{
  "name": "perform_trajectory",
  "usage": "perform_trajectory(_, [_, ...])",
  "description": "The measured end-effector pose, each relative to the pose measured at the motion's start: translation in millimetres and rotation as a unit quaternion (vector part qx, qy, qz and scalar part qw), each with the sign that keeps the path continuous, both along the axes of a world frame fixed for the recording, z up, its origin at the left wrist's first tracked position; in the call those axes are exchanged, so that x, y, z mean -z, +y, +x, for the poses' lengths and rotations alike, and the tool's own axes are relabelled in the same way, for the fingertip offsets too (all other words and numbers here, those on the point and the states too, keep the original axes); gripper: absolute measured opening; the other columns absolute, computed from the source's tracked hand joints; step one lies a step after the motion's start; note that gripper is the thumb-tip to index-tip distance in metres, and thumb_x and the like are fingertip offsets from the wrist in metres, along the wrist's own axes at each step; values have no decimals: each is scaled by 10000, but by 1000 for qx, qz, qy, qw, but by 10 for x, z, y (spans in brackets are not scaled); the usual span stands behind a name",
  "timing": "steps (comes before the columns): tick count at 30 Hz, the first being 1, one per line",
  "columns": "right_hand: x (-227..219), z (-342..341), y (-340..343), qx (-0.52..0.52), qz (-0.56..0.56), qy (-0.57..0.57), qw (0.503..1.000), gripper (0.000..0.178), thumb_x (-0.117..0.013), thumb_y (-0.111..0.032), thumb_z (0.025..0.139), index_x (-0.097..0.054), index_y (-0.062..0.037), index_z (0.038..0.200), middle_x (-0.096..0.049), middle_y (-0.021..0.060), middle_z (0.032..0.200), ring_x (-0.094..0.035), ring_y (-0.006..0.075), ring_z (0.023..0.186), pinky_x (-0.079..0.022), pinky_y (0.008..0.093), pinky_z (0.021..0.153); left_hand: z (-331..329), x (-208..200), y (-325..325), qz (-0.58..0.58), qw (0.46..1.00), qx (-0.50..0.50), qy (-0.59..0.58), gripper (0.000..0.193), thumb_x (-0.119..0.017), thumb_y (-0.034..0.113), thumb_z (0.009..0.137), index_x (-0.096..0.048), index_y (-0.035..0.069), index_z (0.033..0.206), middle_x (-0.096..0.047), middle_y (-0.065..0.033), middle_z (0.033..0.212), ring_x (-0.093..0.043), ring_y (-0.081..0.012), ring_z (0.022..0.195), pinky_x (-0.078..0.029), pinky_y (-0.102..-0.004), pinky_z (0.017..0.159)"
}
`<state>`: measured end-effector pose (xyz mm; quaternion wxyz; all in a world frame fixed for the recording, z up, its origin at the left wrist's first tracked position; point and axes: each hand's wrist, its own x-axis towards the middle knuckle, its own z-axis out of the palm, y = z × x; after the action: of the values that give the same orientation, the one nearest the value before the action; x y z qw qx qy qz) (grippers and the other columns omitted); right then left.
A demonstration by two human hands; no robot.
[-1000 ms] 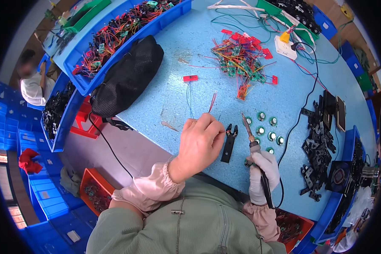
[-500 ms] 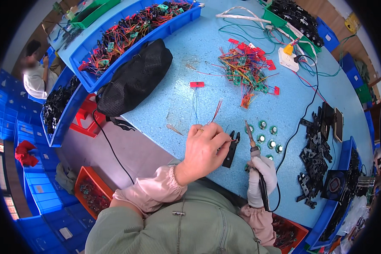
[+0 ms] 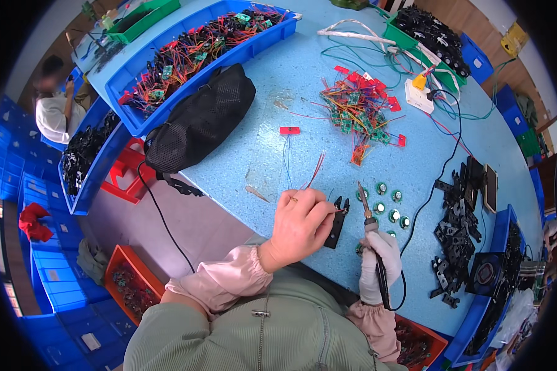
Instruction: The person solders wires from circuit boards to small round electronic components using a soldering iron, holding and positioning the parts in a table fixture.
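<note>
My bare left hand point(image 3: 298, 227) is closed in a pinch on thin wires. Red wire ends point(image 3: 316, 170) stick up past its fingers, and blue wires run from near them to a small red board point(image 3: 289, 130) lying flat on the table. Just right of these fingers lies a black plastic part point(image 3: 336, 230) with two prongs, partly covered by the hand. A white glove covers my right hand point(image 3: 380, 260), which grips a soldering iron point(image 3: 366, 210) with its tip pointing up and away. Several small round green-rimmed parts point(image 3: 394, 215) sit beyond the iron.
A heap of red and green wired boards point(image 3: 359, 111) lies farther back. Black plastic parts point(image 3: 455, 232) are piled at right, near a white power strip point(image 3: 419, 97). At left are a black mesh bag point(image 3: 201, 127) and a blue bin point(image 3: 119, 117). Another person point(image 3: 54, 111) sits far left.
The whole view has shifted slightly. Both hands keep nearly the same pose, the left still pinching the wires and the right still holding the iron.
</note>
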<state>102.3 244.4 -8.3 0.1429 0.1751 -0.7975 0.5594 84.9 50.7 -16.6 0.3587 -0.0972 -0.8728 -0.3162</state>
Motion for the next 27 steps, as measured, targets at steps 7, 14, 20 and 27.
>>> perform_trajectory(7, [63, 4, 28, -6, -22, 18, 1000, 304, -610, 17, 802, -701, 23, 1092, -663, 151, 1021, -597, 230, 809, -489, 308, 741, 3, -14, -37, -4, 1000, 10, 27, 185, -720, 42, 779, -635, 107, 930, -589, -15, 967, -545, -192, 787, -420, -336, 854])
perform_trajectory(14, [120, -3, 53, -4, -14, 25, 1000, 311, -567, 38, 848, -666, 31, 1142, -647, 160, 1103, -610, 220, 823, -501, 296, 758, -18, 79, -37, -9, 999, 17, 50, 166, -714, 45, 797, -637, 102, 932, -599, -16, 968, -561, -187, 817, -430, -334, 850])
perform_trajectory(20, [162, -36, 46, -7, 13, 53, 998, 313, -559, 46, 860, -659, 29, 1157, -644, 154, 1106, -605, 217, 817, -503, 297, 761, -43, 100, -34, -9, 997, 26, 76, 148, -706, 49, 812, -626, 103, 924, -588, -21, 972, -555, -191, 803, -435, -340, 857])
perform_trajectory(27, [101, -55, -4, 1, 28, 81, 996, 347, -573, 50, 855, -664, 16, 1189, -632, 162, 1124, -592, 225, 845, -499, 302, 771, -44, 130, -47, -17, 996, 43, 78, 135, -702, 71, 824, -609, 103, 918, -568, -29, 964, -541, -201, 755, -449, -316, 815])
